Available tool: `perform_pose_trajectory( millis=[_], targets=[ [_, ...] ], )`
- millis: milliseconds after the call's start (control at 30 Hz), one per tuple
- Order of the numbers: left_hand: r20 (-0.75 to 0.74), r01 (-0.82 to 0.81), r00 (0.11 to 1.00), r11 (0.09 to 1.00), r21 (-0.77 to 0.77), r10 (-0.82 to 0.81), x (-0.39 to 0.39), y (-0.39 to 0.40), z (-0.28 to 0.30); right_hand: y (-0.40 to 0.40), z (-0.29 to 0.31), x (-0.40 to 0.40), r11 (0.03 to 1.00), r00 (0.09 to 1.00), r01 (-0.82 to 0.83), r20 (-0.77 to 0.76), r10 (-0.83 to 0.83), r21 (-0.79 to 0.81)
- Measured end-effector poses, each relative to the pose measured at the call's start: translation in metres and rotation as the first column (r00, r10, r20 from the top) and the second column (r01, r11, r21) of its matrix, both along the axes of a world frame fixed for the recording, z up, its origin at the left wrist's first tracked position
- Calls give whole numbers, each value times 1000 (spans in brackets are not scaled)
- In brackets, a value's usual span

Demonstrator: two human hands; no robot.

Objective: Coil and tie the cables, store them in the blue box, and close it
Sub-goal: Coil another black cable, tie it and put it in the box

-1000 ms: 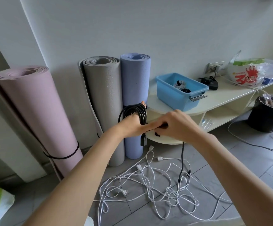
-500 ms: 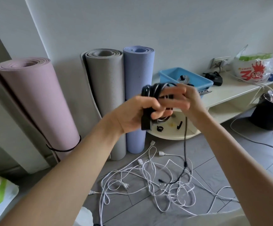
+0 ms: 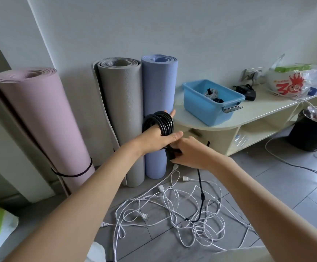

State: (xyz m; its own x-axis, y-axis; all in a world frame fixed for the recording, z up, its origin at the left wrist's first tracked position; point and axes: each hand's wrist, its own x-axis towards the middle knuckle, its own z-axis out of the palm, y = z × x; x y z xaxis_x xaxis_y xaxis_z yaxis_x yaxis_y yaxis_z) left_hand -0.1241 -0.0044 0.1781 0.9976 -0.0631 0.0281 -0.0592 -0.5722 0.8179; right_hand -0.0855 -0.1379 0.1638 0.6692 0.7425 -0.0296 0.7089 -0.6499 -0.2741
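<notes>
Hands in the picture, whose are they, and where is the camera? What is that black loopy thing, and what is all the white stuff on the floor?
The camera sits on a person's head and looks down, so the two arms reaching in belong to that person. The left hand has a black cable wound around it in loops. The right hand grips the loose part of that cable, which hangs down to the floor. On the floor lies a tangle of white cables with plugs. On the pale shelf stands an open blue box with a coiled cable already inside. Three rolled mats lean on the wall.
</notes>
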Motion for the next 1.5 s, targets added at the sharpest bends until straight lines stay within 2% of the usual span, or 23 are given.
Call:
perform_pose_trajectory(
  millis=[67, 167, 200, 267, 333, 433, 500, 600, 700, 767, 800, 867, 900, 967, 1000, 1033, 1133, 1233, 1333, 1400, 1433, 1500],
  targets=[
    [7, 9, 1000, 991, 136, -10, 1, 6, 2, -6, 4, 6, 997, 998, 18, 61, -23, 70],
    [-129, 79, 991, 935, 347, -36, 1, 18, -4, -16, 10, 12, 975, 984, 54, 154, -89, 215],
    [-196, 114, 980, 917, 382, -40, 0, 19, -9, -19, 13, 10, 965, 978, 60, 177, -107, 253],
    [-295, 150, 955, 921, 359, -41, -3, 20, -12, -27, 18, 11, 934, 963, 90, 210, -170, 345],
    [-343, 176, 938, 920, 352, -48, -10, 21, -9, -35, 24, 14, 865, 935, 147, 218, -280, 480],
    [-351, 289, 926, 857, 427, -137, -15, 20, -8, -41, 31, 15, 703, 866, 185, 224, -447, 687],
    [-395, 345, 894, 889, 301, -213, -20, 9, -10, -38, 32, 16, 649, 832, 203, 220, -509, 734],
    [-425, 353, 834, 932, -82, -353, -25, -9, -7, -36, 29, 24, 593, 829, 259, 140, -541, 763],
    [-292, 375, 841, 879, -293, -456, -25, -12, -3, -45, 26, 32, 484, 795, 385, -15, -607, 786],
    [-175, 407, 840, 809, -424, -514, -25, -15, 3, -49, 20, 35, 456, 757, 486, -99, -646, 746],
    [-135, 417, 833, 768, -485, -537, -24, -18, 6, -50, 16, 37, 475, 746, 532, -124, -654, 701],
    [-69, 428, 818, 685, -589, -571, -22, -24, 10, -47, 5, 38, 613, 794, 572, -183, -579, 545],
    [-32, 426, 812, 628, -651, -583, -21, -27, 12, -43, 1, 35, 680, 823, 567, -282, -494, 465],
    [31, 379, 817, 496, -781, -576, -17, -30, 14, -33, -8, 22, 814, 816, 485, -501, -289, 320],
    [45, 336, 833, 441, -832, -551, -15, -30, 15, -27, -10, 14, 876, 830, 414, -498, -252, 246],
    [45, 283, 862, 406, -869, -504, -13, -29, 15, -21, -13, 11, 910, 867, 361, -433, -248, 202],
    [-9, 79, 968, 340, -937, -249, -5, -23, 12, -6, -12, 5, 944, 935, 305, -230, -271, 128],
    [-46, -60, 997, 256, -965, 59, 6, -18, 3, -5, -5, 5, 962, 961, 262, -107, -254, 73],
    [-158, -200, 925, 89, -976, 345, 16, -11, -4, -6, 1, -4, 985, 984, 162, -87, -157, 53],
    [-247, -302, 834, 33, -953, 494, 21, -1, -9, -9, 1, -4, 991, 990, 116, -89, -111, 63],
    [-263, -338, 802, 44, -940, 536, 24, 3, -11, -10, 1, -3, 992, 992, 106, -69, -102, 63],
    [-228, -377, 783, 149, -914, 579, 27, 5, -14, -13, 6, 0, 992, 997, 78, -36, -75, 100]
  ],
)
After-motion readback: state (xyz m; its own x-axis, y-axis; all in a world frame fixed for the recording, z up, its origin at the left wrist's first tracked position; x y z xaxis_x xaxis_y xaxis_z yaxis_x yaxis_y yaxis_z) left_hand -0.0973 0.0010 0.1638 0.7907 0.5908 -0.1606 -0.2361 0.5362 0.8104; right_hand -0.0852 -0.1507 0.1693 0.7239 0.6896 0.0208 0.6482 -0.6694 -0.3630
